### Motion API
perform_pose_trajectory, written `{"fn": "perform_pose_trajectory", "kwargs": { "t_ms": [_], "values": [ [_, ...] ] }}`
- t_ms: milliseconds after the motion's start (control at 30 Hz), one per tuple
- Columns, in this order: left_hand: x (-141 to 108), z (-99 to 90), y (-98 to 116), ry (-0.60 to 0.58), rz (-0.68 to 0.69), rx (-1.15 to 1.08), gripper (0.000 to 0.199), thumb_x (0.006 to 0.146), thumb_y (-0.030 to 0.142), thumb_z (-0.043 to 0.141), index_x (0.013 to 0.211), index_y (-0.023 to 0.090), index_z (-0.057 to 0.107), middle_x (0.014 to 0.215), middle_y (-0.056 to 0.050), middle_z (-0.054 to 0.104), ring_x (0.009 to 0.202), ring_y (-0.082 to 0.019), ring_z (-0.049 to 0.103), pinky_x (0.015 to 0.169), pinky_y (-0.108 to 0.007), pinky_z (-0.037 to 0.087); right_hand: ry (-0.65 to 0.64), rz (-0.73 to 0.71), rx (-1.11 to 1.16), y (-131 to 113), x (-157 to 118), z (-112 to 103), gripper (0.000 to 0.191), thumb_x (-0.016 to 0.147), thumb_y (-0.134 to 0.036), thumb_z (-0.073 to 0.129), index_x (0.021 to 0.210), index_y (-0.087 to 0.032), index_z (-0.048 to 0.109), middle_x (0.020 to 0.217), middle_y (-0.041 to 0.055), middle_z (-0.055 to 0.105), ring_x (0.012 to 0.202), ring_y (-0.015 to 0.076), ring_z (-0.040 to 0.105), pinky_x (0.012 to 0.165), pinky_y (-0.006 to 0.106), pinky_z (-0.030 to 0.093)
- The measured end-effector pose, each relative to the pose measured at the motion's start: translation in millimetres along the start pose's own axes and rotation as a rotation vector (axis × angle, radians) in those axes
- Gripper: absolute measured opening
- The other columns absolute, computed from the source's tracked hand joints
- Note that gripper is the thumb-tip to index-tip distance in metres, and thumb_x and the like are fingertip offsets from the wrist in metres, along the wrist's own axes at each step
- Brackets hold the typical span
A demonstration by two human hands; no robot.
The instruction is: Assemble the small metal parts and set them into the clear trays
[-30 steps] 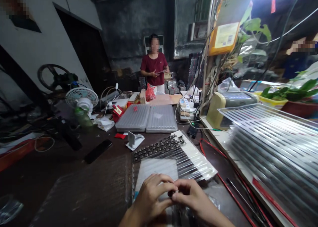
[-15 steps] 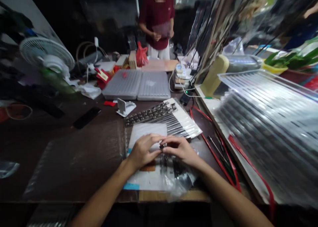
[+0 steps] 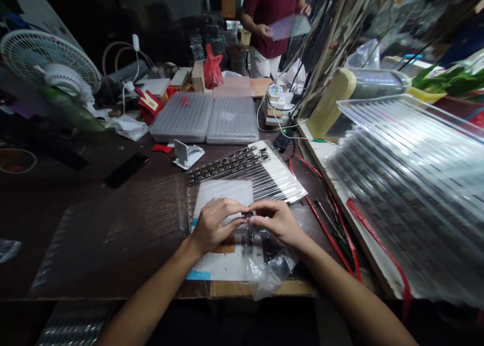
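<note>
Between the fingertips of both hands is a small dark connector (image 3: 248, 214) with silvery ends. My left hand (image 3: 218, 224) pinches its left end, thumb below and fingers above. From the other side my right hand (image 3: 278, 222) grips the right end the same way. Beyond the hands lies a clear ribbed tray (image 3: 282, 177), with similar connectors in rows (image 3: 230, 164) along its far part. White paper (image 3: 223, 192) shows just behind my left hand. Beneath and beside my right hand a clear plastic bag (image 3: 274, 275) holds dark small parts that I cannot make out singly.
Two stacks of ribbed trays (image 3: 232, 121) stand farther back, with a white phone stand (image 3: 187, 154) in front. A phone (image 3: 126, 170) lies left, near a fan (image 3: 53, 63). More clear trays (image 3: 408, 184) and red strap (image 3: 378, 250) are at right. A person (image 3: 270, 23) holds a clear sheet.
Both hands keep hold of the connector, which now shows more of its long side. The person at the back has shifted right in view, and the sheet they hold is raised.
</note>
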State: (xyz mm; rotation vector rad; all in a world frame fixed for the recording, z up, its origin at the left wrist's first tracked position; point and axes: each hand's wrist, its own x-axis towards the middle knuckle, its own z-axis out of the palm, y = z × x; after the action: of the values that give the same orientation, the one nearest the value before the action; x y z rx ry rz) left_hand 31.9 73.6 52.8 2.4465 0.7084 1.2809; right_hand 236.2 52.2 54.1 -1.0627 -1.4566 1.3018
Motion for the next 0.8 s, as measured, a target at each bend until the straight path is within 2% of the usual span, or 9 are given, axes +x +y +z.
{"fn": "perform_pose_trajectory", "kwargs": {
  "t_ms": [333, 533, 700, 800],
  "values": [
    [0.9, 5.0, 1.5, 0.067, -0.034, -0.037, 0.006, 0.09, 0.022, 0.066, 0.095, 0.018, 0.065, 0.087, -0.003, 0.073, 0.081, -0.016, 0.07, 0.075, -0.03, 0.05, 0.038, 0.007, -0.036, -6.1, -1.5, 2.9, 0.03, 0.074, -0.043, 0.077, 0.09, -0.017, 0.078, 0.084, 0.007, 0.076, 0.072, 0.0189, 0.066, 0.067, 0.031, 0.051],
    [0.7, 6.3, 2.6, 0.046, -0.117, -0.096, 0.006, 0.089, 0.019, 0.066, 0.095, 0.018, 0.067, 0.085, -0.003, 0.072, 0.077, -0.016, 0.066, 0.073, -0.03, 0.05, 0.043, 0.025, -0.001, -2.4, -2.2, 5.1, 0.028, 0.073, -0.04, 0.079, 0.088, -0.017, 0.078, 0.081, 0.0062, 0.076, 0.068, 0.0169, 0.064, 0.064, 0.029, 0.049],
    [-2.3, 7.5, 1.1, 0.034, -0.229, -0.166, 0.008, 0.09, 0.023, 0.065, 0.095, 0.018, 0.067, 0.084, -0.004, 0.07, 0.075, -0.016, 0.064, 0.072, -0.029, 0.05, 0.058, -0.006, 0.008, -1.9, -2.4, 4.9, 0.039, 0.072, -0.039, 0.081, 0.104, -0.018, 0.076, 0.085, 0.0053, 0.075, 0.068, 0.0153, 0.064, 0.063, 0.027, 0.05],
    [-3.8, 8.2, 0.3, 0.009, -0.28, -0.17, 0.007, 0.09, 0.024, 0.065, 0.094, 0.018, 0.067, 0.085, -0.003, 0.07, 0.077, -0.015, 0.064, 0.074, -0.029, 0.049, 0.059, -0.065, -0.04, -1.8, -3.0, 4.8, 0.03, 0.075, -0.036, 0.078, 0.1, -0.019, 0.077, 0.089, 0.0059, 0.076, 0.07, 0.0156, 0.065, 0.064, 0.027, 0.051]
  ]
}}
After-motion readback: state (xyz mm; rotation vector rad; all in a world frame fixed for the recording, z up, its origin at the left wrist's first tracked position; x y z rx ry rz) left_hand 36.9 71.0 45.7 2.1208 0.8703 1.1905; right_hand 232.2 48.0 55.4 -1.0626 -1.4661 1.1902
